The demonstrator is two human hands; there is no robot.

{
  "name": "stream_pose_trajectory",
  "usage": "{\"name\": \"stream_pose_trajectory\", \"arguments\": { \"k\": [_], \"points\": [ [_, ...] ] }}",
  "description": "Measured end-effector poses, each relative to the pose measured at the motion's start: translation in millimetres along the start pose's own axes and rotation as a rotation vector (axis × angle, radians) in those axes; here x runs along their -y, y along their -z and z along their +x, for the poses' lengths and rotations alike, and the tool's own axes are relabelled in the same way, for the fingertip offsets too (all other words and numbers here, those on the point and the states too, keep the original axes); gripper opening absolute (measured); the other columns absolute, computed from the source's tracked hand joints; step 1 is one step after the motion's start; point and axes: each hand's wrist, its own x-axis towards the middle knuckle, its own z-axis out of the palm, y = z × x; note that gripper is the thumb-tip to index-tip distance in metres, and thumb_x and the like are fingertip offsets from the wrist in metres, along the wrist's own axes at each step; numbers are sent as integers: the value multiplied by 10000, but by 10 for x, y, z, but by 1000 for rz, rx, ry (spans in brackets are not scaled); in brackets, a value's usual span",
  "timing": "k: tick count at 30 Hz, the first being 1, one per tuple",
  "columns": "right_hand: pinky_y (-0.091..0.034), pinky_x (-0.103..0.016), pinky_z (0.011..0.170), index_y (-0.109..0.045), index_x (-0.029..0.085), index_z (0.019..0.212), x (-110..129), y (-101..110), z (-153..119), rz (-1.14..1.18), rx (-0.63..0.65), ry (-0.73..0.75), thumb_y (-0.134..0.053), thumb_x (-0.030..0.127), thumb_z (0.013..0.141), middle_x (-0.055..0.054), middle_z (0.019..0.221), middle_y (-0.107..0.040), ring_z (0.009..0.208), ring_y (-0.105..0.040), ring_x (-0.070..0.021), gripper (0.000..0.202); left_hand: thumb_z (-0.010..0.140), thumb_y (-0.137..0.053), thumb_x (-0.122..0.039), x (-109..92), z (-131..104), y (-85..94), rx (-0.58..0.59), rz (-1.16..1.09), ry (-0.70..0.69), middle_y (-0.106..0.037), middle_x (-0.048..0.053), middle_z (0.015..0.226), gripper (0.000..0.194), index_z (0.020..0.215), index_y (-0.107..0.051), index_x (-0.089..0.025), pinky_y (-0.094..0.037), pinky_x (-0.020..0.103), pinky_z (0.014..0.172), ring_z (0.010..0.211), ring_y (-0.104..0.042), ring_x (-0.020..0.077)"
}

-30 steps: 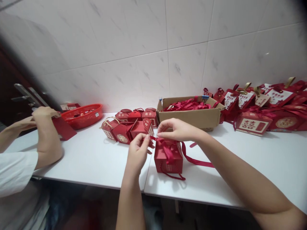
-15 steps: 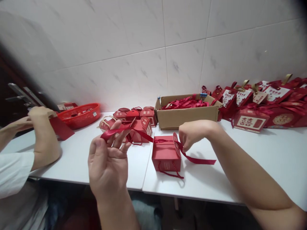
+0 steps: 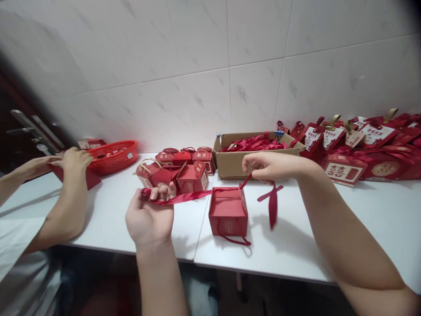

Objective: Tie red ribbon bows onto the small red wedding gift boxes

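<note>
A small red gift box (image 3: 228, 210) with a twisted red cord handle stands on the white table in front of me. A dark red ribbon (image 3: 187, 198) runs across its top and out to both sides. Left of the box, my left hand (image 3: 151, 215), palm up, has its fingers curled round one stretch of the ribbon. My right hand (image 3: 263, 166) is raised above the box's right side, closed on the other stretch, whose loose end hangs beneath the fingers.
Behind the box stands a cardboard box (image 3: 256, 163) full of red ribbons. Several small red boxes (image 3: 192, 177) sit at centre left, and more red boxes (image 3: 345, 166) are piled at right. A co-worker's hands (image 3: 74, 160) hold red card beside a red basin (image 3: 115, 160).
My left hand's fingers have curled in round the ribbon, and it has dropped slightly. My right hand has risen, lifting its ribbon end off the table side. The box's side flap has shifted upright.
</note>
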Motion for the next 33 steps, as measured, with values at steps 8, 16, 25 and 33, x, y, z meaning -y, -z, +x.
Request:
{"name": "stream_pose_trajectory", "arguments": {
  "k": [8, 16, 25, 33],
  "points": [
    [-246, -244, 469, -624, 168, 677, -40, 30, -2, -202, 157, -100, -547, 475, 787, -2, 603, -494, 500, -401, -92, 335, 852, -447, -139, 152, 154, 125, 16, 249, 48, -320, -66, 485, 259, 604, -381, -174, -172, 179, 312, 351, -252, 52],
    [-285, -251, 468, -660, 158, 698, -71, -21, 45, -260, 243, -176, -509, 454, 812, -24, 643, -551, 517, -444, -103, 352, 790, -533, -122, 290, 160, 102, 2, 341, 2, -336, -76, 486, 259, 597, -368, -172, -151, 157, 310, 356, -259, 32],
    [-427, -223, 547, -632, 202, 912, 142, -128, 37, -151, 187, -23, -712, 531, 630, -44, 946, -669, 781, -623, -177, 441, 722, -623, -195, 326, 122, 81, 54, 408, -40, -331, -91, 476, 300, 596, -351, -183, -171, 149, 320, 352, -262, 27],
    [-420, -246, 606, -657, 177, 850, 171, -136, 65, -203, 122, 49, -530, 297, 814, -54, 879, -682, 752, -603, -164, 179, 690, -651, -220, 259, 100, 98, 59, 514, -124, -320, -94, 486, 278, 604, -390, -181, -178, 144, 318, 353, -278, 28]
  ]
}}
